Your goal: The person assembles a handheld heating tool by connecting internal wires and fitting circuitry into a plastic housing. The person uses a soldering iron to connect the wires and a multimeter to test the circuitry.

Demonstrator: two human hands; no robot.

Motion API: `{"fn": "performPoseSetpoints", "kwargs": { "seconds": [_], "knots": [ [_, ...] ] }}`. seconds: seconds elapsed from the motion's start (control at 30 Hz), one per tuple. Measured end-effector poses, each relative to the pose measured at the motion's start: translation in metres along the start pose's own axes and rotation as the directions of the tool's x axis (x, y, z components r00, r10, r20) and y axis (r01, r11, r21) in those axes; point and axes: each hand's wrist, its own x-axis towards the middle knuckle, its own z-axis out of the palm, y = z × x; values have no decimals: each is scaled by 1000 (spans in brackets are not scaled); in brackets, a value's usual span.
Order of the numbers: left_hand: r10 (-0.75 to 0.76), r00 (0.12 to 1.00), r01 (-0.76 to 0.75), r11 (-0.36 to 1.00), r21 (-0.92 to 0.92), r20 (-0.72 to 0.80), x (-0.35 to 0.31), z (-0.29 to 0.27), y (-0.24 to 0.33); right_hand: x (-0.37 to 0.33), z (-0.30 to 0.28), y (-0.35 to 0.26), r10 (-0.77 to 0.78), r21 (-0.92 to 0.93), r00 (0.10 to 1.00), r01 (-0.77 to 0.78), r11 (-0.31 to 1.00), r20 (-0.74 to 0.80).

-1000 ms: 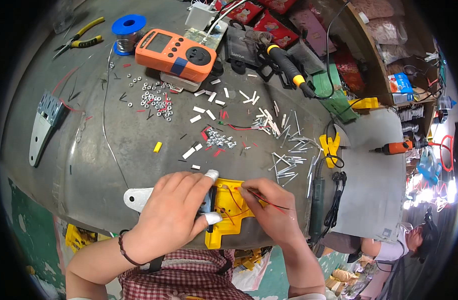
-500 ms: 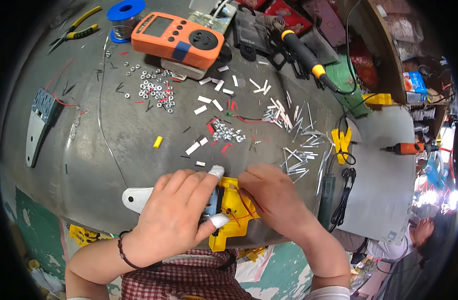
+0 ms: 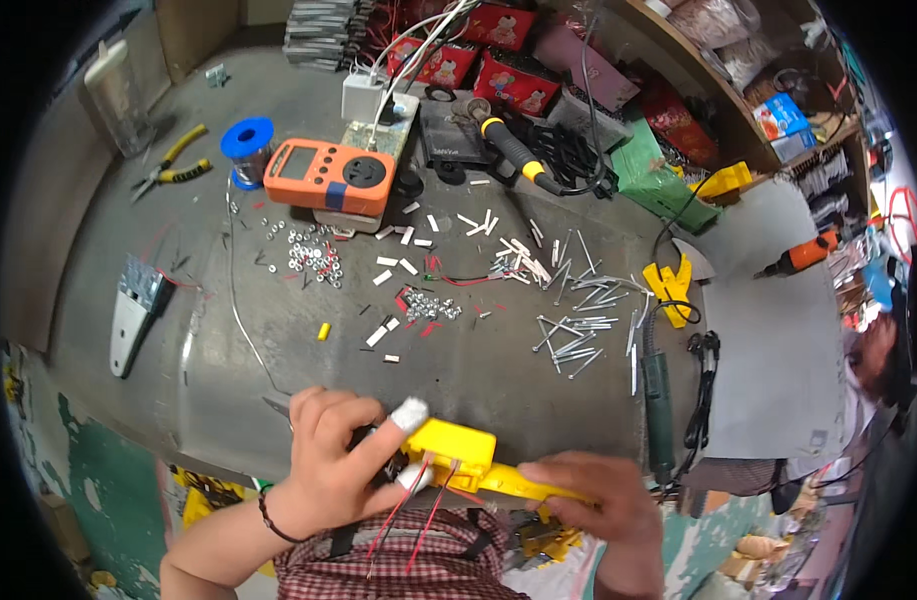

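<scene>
Near the bench's front edge, my left hand (image 3: 343,445), with white wraps on thumb and forefinger, pinches the left end of a yellow plastic housing (image 3: 460,442). At the housing's right, my right hand (image 3: 603,492) is closed round its long yellow arm; this hand is slightly blurred. Thin red and dark wires (image 3: 433,520) hang from the housing toward my checked apron. A dark pointed tip (image 3: 276,405) shows beyond my left fingers; the rest of that part is hidden by the hand. A yellow piece (image 3: 323,331) lies alone on the bench.
Loose nuts (image 3: 313,255), small screws (image 3: 428,306), white tubes (image 3: 386,330) and long screws (image 3: 573,345) lie scattered. Behind them stand an orange meter (image 3: 330,178) and a solder spool (image 3: 246,155). A soldering iron (image 3: 656,410) is at right, pliers (image 3: 173,163) and a grey bracket (image 3: 136,315) at left.
The yellow housing has been turned, and its wires now hang toward me. My right hand has moved right and down, from beside the wires to the yellow arm. The view has shifted up the bench.
</scene>
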Motion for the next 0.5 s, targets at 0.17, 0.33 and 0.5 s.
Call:
{"fn": "performPoseSetpoints", "kwargs": {
  "seconds": [0.17,0.33,0.5],
  "knots": [
    [-19,988,62,959,-278,154,4,-24,7,-20,29,-3,-115,-1,990,115,993,-78],
    [-13,977,94,924,-369,214,5,-35,10,-26,40,-18,-165,-54,974,158,986,-155],
    [-139,990,125,923,-365,-13,-21,-25,23,-33,60,-28,-337,-267,924,283,921,-183]
  ]
}}
